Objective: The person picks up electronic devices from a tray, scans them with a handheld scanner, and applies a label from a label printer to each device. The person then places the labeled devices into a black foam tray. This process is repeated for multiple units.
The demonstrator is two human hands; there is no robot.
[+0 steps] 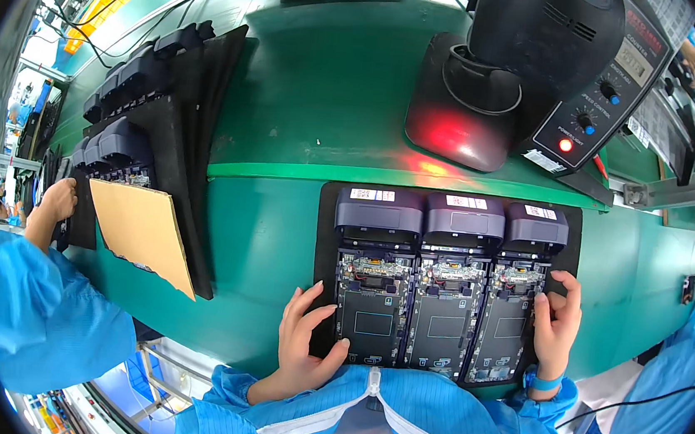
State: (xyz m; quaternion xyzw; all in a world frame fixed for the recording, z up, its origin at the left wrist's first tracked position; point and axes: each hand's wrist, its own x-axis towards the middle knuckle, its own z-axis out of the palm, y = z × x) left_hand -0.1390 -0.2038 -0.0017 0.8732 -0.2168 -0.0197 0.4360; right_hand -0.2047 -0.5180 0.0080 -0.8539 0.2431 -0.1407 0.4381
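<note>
Three dark handheld devices lie side by side on a black mat (pixel 329 215): a left one (pixel 373 303), a middle one (pixel 445 310) and a right one (pixel 504 316). Each has a rounded, labelled top housing and bare circuit boards below it. My left hand (pixel 306 339) is open at the left device's lower left side, fingers spread, thumb at its edge. At the right device's right side is my right hand (pixel 556 329), with bent fingers held apart and fingertips at the device's edge. Neither hand is wrapped around anything.
Beyond the mat stand a black stand (pixel 456 135) and a control box (pixel 579 114) with knobs and a red light. To the left, more devices (pixel 120 149) rest on stacked black mats beside a cardboard sheet (pixel 146 227). Co-workers' blue sleeves (pixel 46 305) show at both sides.
</note>
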